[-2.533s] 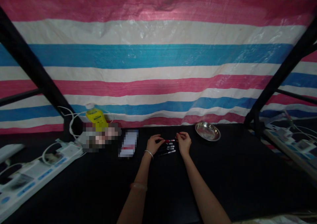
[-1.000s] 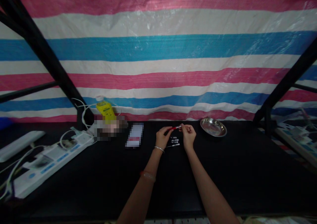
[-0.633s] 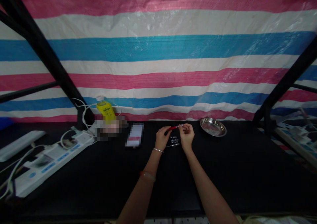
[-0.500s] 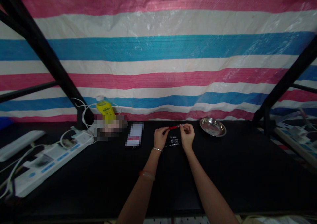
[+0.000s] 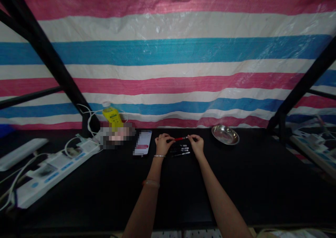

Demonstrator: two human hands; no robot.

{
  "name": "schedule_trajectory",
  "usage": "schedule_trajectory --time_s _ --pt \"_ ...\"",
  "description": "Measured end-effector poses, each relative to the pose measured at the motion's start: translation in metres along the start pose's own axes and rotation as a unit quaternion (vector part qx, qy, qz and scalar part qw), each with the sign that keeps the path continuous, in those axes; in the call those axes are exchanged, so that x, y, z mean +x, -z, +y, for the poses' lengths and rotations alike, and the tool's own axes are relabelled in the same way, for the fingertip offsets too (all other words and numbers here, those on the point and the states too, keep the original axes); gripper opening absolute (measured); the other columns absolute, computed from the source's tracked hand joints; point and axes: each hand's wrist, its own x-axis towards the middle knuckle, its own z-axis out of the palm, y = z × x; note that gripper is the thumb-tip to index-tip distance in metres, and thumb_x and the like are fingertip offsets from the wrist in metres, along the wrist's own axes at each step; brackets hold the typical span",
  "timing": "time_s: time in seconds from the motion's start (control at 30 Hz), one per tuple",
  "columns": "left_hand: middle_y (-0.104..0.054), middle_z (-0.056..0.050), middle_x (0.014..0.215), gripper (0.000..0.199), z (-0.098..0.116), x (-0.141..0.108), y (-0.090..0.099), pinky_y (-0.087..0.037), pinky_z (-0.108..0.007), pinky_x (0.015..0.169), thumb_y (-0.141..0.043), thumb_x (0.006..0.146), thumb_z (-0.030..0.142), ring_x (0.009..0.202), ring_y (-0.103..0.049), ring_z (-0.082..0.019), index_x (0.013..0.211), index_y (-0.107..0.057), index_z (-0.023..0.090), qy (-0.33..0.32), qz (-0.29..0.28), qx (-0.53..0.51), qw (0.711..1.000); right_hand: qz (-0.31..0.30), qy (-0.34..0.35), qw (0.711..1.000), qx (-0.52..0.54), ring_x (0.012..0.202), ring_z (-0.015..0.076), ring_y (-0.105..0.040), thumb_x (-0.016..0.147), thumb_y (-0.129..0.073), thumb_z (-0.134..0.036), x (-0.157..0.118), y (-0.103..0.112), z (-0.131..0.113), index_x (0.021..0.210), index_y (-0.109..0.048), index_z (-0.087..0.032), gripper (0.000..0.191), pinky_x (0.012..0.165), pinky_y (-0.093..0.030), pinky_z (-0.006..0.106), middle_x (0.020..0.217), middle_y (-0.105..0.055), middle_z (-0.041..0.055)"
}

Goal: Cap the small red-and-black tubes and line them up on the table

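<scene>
The table (image 5: pixel 236 182) filling the lower half of the frame has a matt black top. Behind it, across the upper frame, hangs a woven plastic tarp (image 5: pixel 168 48), slightly glossy and crinkled. The dish (image 5: pixel 225 135) right of centre is polished metal, shiny. The bottle (image 5: pixel 111 116) left of centre looks like smooth yellow plastic. The power strip (image 5: pixel 49 168) at lower left is smooth white plastic. The red pen (image 5: pixel 180 138) at centre looks like glossy plastic with a metal tip.
</scene>
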Motion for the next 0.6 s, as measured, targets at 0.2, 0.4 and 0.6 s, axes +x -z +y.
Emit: schedule_trajectory --time_s 0.2,0.4,0.6 --pt "-0.054 -0.003 0.100 0.010 -0.016 0.001 -0.006 -0.036 -0.037 0.085 -0.069 0.072 0.033 0.101 -0.048 -0.022 0.081 -0.072 0.031 0.009 -0.011 -0.005 1.000 -0.037 0.014 0.989 -0.144 0.083 0.0217 -0.060 0.070 -0.059 -0.040 0.001 0.007 0.000 0.060 -0.065 -0.019 0.024 0.084 -0.041 0.035 0.075 -0.067 0.0060" --pt "-0.054 -0.004 0.100 0.013 -0.016 0.002 -0.007 -0.038 -0.038 0.089 -0.063 0.074 0.026 0.101 -0.050 -0.021 0.084 -0.070 0.028 0.019 -0.010 -0.003 1.000 -0.050 0.000 0.977 -0.207 0.091 0.0221 -0.056 0.070 -0.059 -0.037 -0.002 0.008 -0.005 0.064 -0.067 -0.018 0.021 0.086 -0.038 0.032 0.082 -0.066 0.0074" --pt "-0.041 -0.004 0.135 0.049 -0.002 -0.003 -0.012 -0.029 -0.046 0.100 -0.063 0.069 0.056 0.125 -0.035 -0.028 0.112 -0.060 0.032 -0.016 -0.070 -0.010 0.997 -0.094 0.011 0.960 -0.264 0.094 0.0227 -0.053 0.071 -0.058 -0.032 -0.007 0.008 -0.011 0.067 -0.068 -0.019 0.017 0.085 -0.038 0.032 0.090 -0.063 0.0074"
